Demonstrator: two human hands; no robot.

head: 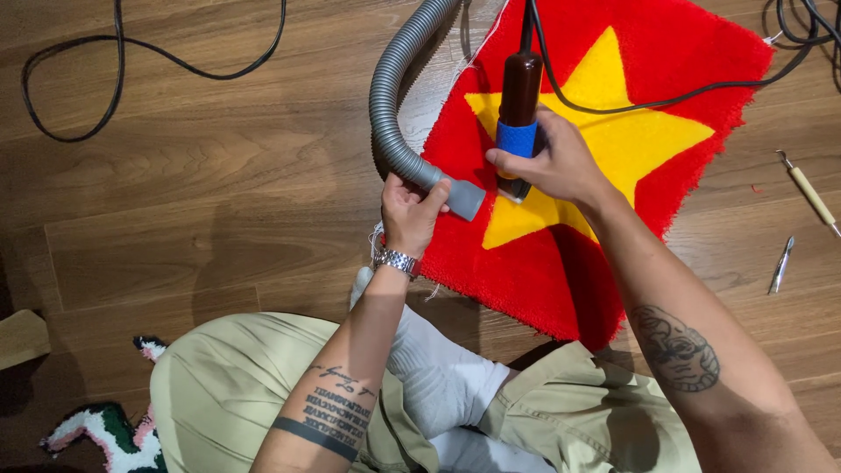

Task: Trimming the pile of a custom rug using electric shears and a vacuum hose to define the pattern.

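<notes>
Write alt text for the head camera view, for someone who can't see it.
Seen from above, a seated person's left hand holds a grey vacuum hose while the right hand grips a brown corded tool over a red tufted rug with a yellow star, on a wooden floor.

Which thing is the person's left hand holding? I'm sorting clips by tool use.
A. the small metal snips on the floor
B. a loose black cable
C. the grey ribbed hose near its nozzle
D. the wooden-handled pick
C: the left hand wraps the grey ribbed hose just behind its nozzle, over the red rug with a yellow star, while the right hand grips a brown corded tool.
</notes>
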